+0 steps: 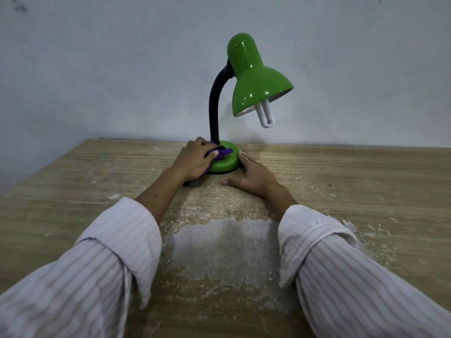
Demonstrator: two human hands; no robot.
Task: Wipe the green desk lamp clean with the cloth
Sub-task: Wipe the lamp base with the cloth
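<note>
1. The green desk lamp (253,76) stands at the far edge of the bench (353,191), right against the wall (97,69). Its round base (225,161) is the landmark here.
2. The left hand (195,159) is bunched around the purple cloth (219,152), pressing it onto the left side of the base, right where the black gooseneck (216,106) comes up.
3. The right hand (251,176) holds nothing. It lies flat on the bench with its fingertips against the right edge of the base, bracing it by the look of it.
4. Biggest risk imo: the shade leans out to the right of the base, so it looks top-heavy. A hard rub at the neck could rock or spin the whole lamp if that bracing hand slips.
5. The white bulb (266,113) sticks out below the shade. Bump it with the cloth later and it might crack.
6. The bench in front of the base is scuffed and flaky, so the cloth could pick up grit and scratch the gloss.
</note>
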